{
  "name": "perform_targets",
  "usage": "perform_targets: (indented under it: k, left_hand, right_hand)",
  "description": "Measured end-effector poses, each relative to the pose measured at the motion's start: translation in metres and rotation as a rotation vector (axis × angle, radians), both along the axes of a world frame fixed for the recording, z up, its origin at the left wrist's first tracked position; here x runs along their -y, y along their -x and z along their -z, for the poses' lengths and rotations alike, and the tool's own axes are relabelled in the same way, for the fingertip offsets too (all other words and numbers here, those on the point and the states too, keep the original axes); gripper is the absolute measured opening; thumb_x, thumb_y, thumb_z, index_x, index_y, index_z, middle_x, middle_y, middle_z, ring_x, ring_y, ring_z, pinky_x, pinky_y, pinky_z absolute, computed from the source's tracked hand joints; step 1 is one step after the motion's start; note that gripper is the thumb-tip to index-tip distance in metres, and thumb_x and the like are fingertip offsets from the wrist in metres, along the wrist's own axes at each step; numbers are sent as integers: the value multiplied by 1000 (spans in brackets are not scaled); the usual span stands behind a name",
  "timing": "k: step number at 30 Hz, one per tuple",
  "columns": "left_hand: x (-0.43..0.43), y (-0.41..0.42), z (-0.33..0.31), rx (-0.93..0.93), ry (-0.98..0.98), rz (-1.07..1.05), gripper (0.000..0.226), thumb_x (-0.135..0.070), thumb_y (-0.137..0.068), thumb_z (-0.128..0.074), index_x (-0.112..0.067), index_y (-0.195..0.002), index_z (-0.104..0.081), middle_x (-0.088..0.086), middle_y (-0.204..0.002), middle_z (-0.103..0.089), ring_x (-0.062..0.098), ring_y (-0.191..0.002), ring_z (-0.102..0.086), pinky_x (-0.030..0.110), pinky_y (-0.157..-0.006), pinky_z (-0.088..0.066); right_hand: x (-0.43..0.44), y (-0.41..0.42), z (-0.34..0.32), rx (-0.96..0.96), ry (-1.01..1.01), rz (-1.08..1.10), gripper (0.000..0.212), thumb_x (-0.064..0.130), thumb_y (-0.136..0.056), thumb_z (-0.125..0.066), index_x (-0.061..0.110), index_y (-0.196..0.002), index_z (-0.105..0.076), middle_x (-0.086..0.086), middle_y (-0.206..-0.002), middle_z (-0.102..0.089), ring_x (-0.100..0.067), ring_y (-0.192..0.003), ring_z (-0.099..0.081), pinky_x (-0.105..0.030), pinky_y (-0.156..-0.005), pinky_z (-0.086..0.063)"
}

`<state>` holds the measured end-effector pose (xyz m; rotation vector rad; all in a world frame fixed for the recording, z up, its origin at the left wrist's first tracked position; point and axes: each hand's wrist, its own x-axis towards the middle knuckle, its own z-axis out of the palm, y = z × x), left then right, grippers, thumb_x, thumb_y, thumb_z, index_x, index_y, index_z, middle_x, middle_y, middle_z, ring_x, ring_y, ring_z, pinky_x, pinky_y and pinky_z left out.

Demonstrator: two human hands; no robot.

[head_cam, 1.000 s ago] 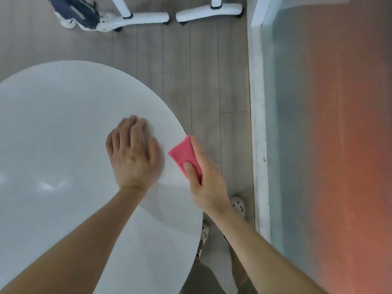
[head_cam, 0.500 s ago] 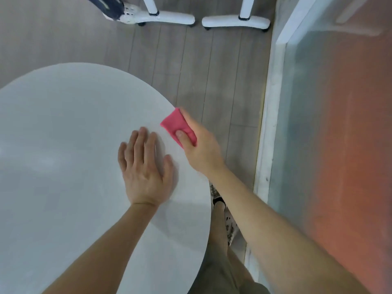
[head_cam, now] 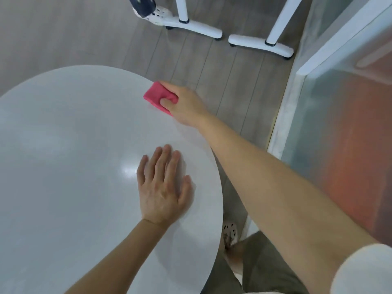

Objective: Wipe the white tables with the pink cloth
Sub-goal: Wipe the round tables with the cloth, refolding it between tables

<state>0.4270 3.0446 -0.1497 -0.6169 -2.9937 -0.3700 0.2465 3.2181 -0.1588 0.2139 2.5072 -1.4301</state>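
A round white table (head_cam: 70, 158) fills the left and middle of the view. My right hand (head_cam: 183, 103) grips a folded pink cloth (head_cam: 158, 94) against the table's far right rim, thumb on top of the cloth and fingers hidden over the edge. My left hand (head_cam: 162, 184) lies flat on the tabletop nearer to me, fingers straight and spread, holding nothing.
Two white wheeled furniture legs (head_cam: 198, 28) (head_cam: 265, 43) stand on the grey plank floor beyond the table. Another person's white shoe (head_cam: 156, 14) shows at the top. A frosted glass partition (head_cam: 339, 115) with a white frame runs along the right.
My right hand has slid the pink cloth away from me along the table's right rim. My left hand has stayed flat on the tabletop, now well behind the cloth.
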Motion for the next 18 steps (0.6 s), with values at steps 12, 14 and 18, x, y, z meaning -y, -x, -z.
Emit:
perform_targets:
  k: [12,14,18]
  left_hand:
    - [17,122,-5,-175,-174,-328,23,-17,-105,-64,-10,-125,-71,8,-131,-67,32,-124,-61,45,-111,-42]
    - [24,143,-3,-187,-158,-429,27,-19,-105,-62,-12,-130,-68,9,-140,-63,31,-133,-57,46,-114,-41]
    - [42,190,-1,-154,-96,-677,40,-32,-107,-53,-16,-144,-58,7,-156,-53,29,-147,-46,47,-122,-33]
  right_hand:
    - [-8,-56,-20,58,-7,46,58,25,-108,-66,32,-162,-47,13,-141,-66,-16,-128,-62,-27,-100,-45]
    - [16,22,-18,10,-60,-68,54,24,-105,-67,32,-157,-54,4,-137,-72,-23,-127,-65,-30,-99,-48]
    - [55,94,-16,-45,-93,-265,54,26,-104,-67,31,-157,-55,0,-140,-71,-28,-128,-65,-37,-106,-50]
